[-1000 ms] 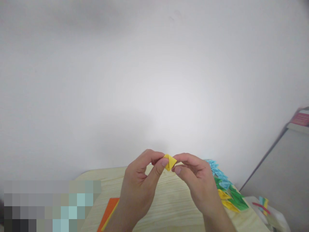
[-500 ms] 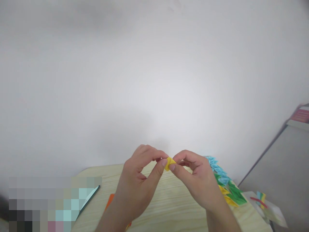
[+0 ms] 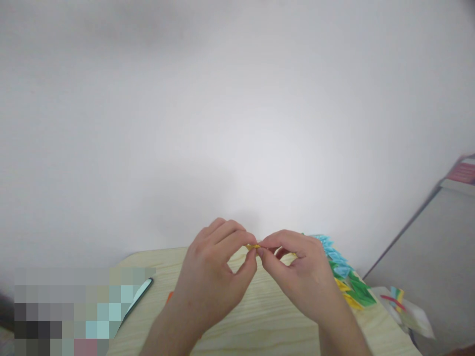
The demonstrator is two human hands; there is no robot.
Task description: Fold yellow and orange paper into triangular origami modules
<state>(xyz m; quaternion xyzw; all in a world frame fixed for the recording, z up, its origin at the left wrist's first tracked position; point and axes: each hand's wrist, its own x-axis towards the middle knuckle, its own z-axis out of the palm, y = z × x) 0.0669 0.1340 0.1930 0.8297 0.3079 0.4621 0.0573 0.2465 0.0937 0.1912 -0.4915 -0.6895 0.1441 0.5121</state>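
Observation:
Between both hands, above the table, is a small folded piece of yellow paper (image 3: 253,246), seen nearly edge-on and mostly covered by fingertips. My left hand (image 3: 218,264) pinches it with thumb and index finger from the left. From the right, the thumb and index finger of my right hand (image 3: 297,264) close on its other end. Beyond the right hand lie folded light-blue paper pieces (image 3: 336,254), green ones (image 3: 359,290) and yellow ones (image 3: 352,300). Something orange (image 3: 169,296) shows partly behind my left forearm.
The light wooden table (image 3: 260,321) stands against a white wall (image 3: 237,123). At the left is a dark-edged device (image 3: 139,299), largely pixelated. Off the right edge, a whitish bag or sheet (image 3: 417,316) carries coloured strips (image 3: 395,299). A grey panel (image 3: 438,247) rises at the right.
The yellow paper has turned from showing its flat face to nearly edge-on. Both hands have shifted their fingertips closer together around it. The view has moved slightly.

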